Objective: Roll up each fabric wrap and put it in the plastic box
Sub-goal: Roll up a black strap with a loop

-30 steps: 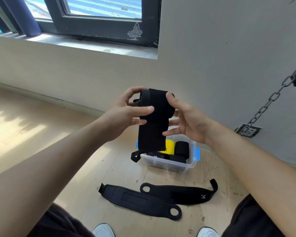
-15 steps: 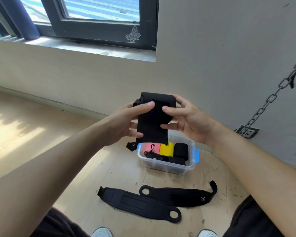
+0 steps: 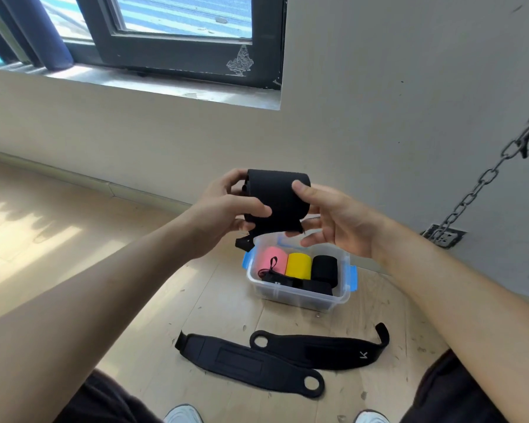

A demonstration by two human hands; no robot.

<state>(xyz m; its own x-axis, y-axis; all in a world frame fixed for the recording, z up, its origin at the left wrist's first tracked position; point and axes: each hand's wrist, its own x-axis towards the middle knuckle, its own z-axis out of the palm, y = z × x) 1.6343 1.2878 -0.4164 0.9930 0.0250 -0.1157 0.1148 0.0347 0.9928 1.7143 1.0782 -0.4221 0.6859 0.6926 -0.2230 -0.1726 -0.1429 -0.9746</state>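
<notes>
Wrap (image 3: 278, 199) tail shorter than second ago, nearly rolled; left grip (image 3: 223, 215), right grip (image 3: 339, 221) clasped it mid-frame above box (image 3: 344, 293).

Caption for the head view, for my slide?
Left hand and right hand hold a nearly rolled black wrap; plastic box holds rolled wraps; two flat wraps lie on the floor.
</notes>
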